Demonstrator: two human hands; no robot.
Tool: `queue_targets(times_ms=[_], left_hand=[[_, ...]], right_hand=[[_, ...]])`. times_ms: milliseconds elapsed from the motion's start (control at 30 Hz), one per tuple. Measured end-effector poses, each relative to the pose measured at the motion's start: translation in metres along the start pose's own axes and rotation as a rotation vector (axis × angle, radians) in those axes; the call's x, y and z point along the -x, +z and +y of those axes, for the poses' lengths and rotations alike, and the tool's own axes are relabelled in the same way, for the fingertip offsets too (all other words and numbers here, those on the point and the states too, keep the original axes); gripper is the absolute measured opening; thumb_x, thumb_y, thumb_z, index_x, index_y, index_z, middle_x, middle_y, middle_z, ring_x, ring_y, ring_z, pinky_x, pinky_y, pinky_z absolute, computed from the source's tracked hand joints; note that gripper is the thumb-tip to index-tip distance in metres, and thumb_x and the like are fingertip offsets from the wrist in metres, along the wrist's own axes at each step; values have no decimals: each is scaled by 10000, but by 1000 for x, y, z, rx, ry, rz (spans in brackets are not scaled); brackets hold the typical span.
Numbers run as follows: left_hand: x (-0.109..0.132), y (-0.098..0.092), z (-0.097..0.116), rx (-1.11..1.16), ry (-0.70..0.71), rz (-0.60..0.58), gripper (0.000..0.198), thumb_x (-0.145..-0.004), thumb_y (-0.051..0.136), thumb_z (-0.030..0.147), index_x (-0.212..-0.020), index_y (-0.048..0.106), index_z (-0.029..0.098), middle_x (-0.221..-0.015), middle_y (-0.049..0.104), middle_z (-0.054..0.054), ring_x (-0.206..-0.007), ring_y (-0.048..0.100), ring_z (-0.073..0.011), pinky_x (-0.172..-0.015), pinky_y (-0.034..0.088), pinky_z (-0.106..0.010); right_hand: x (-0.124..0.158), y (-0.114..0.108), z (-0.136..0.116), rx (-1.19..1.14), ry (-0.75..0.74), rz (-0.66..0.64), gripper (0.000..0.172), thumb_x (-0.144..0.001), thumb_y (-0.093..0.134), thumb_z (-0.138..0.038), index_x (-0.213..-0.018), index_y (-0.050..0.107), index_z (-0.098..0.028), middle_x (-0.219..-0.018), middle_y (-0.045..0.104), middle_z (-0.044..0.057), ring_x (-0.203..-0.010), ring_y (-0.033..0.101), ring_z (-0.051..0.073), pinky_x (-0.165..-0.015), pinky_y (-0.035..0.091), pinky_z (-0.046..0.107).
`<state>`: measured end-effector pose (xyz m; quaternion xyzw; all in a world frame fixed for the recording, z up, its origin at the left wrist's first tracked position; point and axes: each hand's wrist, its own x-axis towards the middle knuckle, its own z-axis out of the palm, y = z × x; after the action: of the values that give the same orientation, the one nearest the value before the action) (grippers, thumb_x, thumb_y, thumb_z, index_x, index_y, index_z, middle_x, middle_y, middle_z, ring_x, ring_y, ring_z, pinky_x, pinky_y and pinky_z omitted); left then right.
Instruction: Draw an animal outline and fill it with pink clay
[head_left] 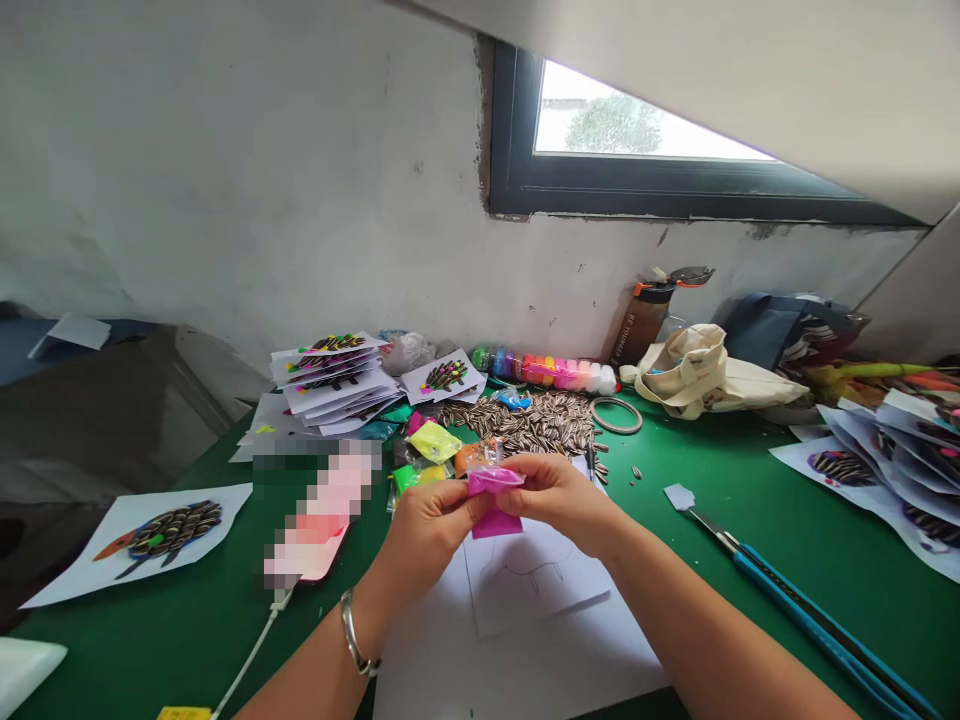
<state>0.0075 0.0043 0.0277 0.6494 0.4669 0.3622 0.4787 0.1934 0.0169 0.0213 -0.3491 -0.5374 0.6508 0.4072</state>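
Both hands meet over a white sheet (536, 585) with a faint outline drawn on it. My left hand (426, 525) and my right hand (553, 497) pinch the top of a small magenta clay packet (493, 500) between them, fingers closed on it. A silver bracelet (354, 635) circles my left wrist. Just beyond the hands lie other small clay packets, yellow (433, 440), orange (472, 457) and green (405, 478), and a heap of striped sunflower seeds (529, 422).
A green table (750, 540) holds stacked seed-picture cards (330, 385), one finished picture (161, 530) at left, more at right (892, 465), a row of coloured clay pots (547, 372), a tape ring (616, 414), a cloth bag (701, 372), a bottle (637, 322) and blue scissors (802, 610).
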Motion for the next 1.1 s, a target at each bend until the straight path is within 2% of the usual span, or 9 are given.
queue_targets(times_ms=[100,233,367,533,667,767,967,1033,1100], left_hand=[[0,-1,0,-42,6,2,314,-827,625,440,-788,757,157,-677,647,-17,-658,507,-155,-586,380,-241],[-2,-1,-1,18,38,-73,328,-825,632,457,-870,759,157,-736,667,-27,-689,529,-162,-617,409,-244],[-1,0,2,35,56,-60,353,-852,595,469,-867,762,159,-714,649,-24,-678,518,-155,-608,409,-234],[2,0,3,-32,63,-29,354,-861,567,456,-830,759,159,-719,647,-33,-676,523,-166,-584,409,-237],[1,-1,0,-77,64,2,318,-864,552,417,-830,750,169,-735,663,-36,-691,541,-177,-595,413,-248],[1,-2,1,-155,77,21,335,-873,535,423,-774,734,172,-687,648,-29,-651,529,-166,-562,384,-243],[3,0,-1,-244,140,96,339,-843,592,410,-609,633,169,-558,528,18,-551,444,-121,-507,318,-226],[2,0,-3,-167,113,52,350,-829,611,445,-621,625,165,-568,525,20,-551,440,-117,-504,324,-220],[0,0,-3,-52,57,-50,332,-805,635,481,-746,681,158,-634,590,2,-578,478,-127,-523,361,-223]], right_hand=[[2,-6,-2,11,-6,-45,327,-714,777,-411,-844,717,-116,-731,618,14,-660,500,103,-633,384,244],[2,-8,1,30,-54,-22,367,-716,766,-458,-696,668,-105,-615,531,-20,-585,424,77,-557,314,223],[0,-4,6,88,-87,27,386,-708,768,-464,-642,615,-117,-577,469,-44,-547,373,65,-507,262,215],[0,-1,2,107,-39,50,365,-696,783,-451,-703,627,-122,-608,517,-35,-555,423,68,-503,303,202],[2,-6,-4,35,4,-37,366,-679,817,-372,-915,672,-133,-769,627,11,-687,551,108,-623,424,229],[3,-10,-6,-3,36,-157,366,-701,807,-338,-982,688,-137,-826,652,28,-736,574,115,-681,442,244],[2,-8,2,23,-11,-153,280,-737,773,-367,-811,681,-113,-688,577,-20,-634,487,78,-605,383,212],[1,-7,3,38,-33,-115,288,-721,781,-375,-743,659,-115,-655,547,-29,-615,460,76,-584,364,211],[0,-6,3,34,-46,-66,289,-705,791,-372,-722,648,-121,-648,539,-31,-610,453,79,-568,350,211]])
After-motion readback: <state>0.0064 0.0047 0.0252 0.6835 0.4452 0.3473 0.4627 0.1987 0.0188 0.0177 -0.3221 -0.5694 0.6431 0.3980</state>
